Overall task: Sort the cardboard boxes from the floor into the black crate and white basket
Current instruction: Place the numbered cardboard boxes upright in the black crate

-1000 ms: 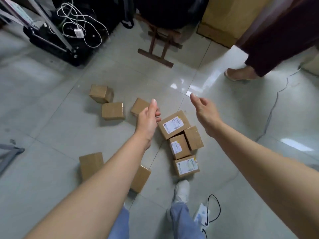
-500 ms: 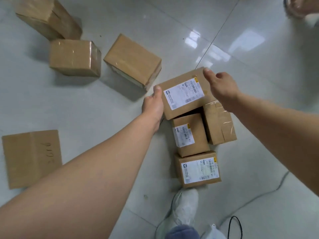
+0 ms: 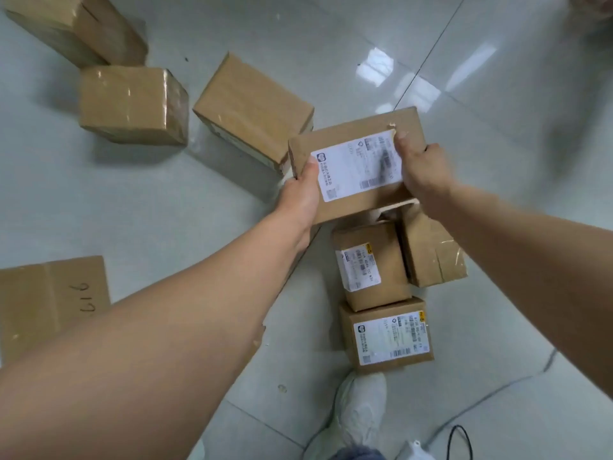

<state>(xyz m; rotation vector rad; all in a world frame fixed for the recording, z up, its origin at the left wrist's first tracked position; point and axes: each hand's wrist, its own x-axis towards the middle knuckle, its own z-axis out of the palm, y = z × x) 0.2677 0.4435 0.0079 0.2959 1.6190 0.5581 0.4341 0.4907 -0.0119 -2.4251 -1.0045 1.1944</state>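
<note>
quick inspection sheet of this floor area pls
surface: glossy pale tiled floor, glare patches
job's things: large labelled box held in both grips; two smaller labelled boxes and a taped box beside it; three plain boxes upper left; hand-marked box at left edge; crate, basket not in view
clutter: nothing seen
grips: left grip on the box's left end, right grip on its right end, thumbs on top
cables: black cable loop, bottom right
surroundings: white shoe, bottom centre

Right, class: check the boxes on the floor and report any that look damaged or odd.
The taped box next to the held box looks battered: its tape is wrinkled and peeling, and its far end appears crumpled.
</note>
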